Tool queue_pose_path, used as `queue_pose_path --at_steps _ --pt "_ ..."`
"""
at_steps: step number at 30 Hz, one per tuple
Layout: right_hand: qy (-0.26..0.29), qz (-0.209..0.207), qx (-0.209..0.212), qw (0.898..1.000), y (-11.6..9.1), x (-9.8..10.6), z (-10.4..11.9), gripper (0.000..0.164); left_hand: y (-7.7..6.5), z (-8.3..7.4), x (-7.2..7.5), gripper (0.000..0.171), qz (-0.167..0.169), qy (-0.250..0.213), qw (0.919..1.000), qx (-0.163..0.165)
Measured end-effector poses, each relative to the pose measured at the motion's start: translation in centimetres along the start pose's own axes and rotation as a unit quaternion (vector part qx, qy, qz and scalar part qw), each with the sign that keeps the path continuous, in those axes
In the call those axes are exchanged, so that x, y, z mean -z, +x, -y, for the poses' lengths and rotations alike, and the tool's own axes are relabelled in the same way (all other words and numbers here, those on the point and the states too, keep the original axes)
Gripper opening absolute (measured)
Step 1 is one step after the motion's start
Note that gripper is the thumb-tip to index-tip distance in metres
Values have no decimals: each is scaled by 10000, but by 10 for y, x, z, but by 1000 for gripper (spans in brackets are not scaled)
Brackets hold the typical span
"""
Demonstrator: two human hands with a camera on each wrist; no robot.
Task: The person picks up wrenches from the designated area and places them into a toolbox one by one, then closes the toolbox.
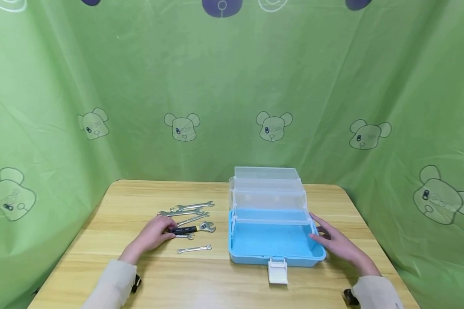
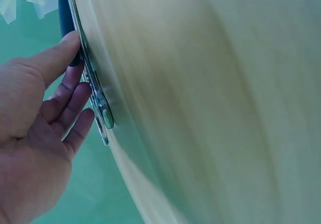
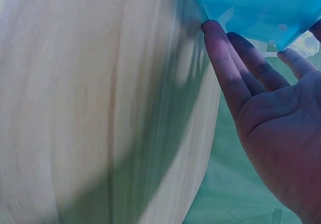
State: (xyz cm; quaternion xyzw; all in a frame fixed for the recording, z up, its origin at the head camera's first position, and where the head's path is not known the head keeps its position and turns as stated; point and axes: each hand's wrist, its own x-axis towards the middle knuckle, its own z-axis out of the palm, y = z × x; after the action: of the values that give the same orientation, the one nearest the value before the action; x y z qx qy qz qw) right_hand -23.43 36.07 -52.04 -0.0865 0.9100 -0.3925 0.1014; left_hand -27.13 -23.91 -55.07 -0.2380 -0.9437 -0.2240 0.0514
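Note:
An adjustable wrench (image 1: 193, 228) with a black handle lies among several open-end wrenches (image 1: 183, 212) on the table. My left hand (image 1: 153, 233) pinches the end of its handle between thumb and fingers. In the left wrist view, the thumb presses on the black handle (image 2: 66, 18), while the other fingers hang near a silver wrench (image 2: 104, 108). A light blue toolbox (image 1: 268, 240) stands with its clear stepped trays (image 1: 268, 195) raised. My right hand (image 1: 338, 243) touches the right side of the toolbox with nearly straight fingers, and the thumb lies at the rim.
One small wrench (image 1: 194, 249) lies apart, nearer the front. The toolbox's white latch (image 1: 277, 271) hangs down over the wooden table (image 1: 201, 287). Green curtains (image 1: 224, 86) printed with bear heads enclose the back and sides.

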Motion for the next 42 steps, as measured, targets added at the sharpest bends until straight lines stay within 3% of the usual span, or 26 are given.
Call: queue_pose_path --at_steps 9,16,23,33,42 --pt "43 -8 -53 10000 0 -1 1 77 -2 -8 3 19 -15 -261 9992 309" --pt "9 15 -94 10000 -1 -1 2 77 -1 -12 5 17 51 -1117 9911 727" --pt "24 34 -107 9999 -1 -1 2 77 1 -23 8 26 -122 -2467 9633 1050" --pt "27 20 -78 10000 -1 -1 0 76 5 -27 3 28 -380 -3772 9157 1333" --pt "18 25 -96 9999 -1 -2 1 77 2 -31 8 27 -789 -4068 8972 1526"
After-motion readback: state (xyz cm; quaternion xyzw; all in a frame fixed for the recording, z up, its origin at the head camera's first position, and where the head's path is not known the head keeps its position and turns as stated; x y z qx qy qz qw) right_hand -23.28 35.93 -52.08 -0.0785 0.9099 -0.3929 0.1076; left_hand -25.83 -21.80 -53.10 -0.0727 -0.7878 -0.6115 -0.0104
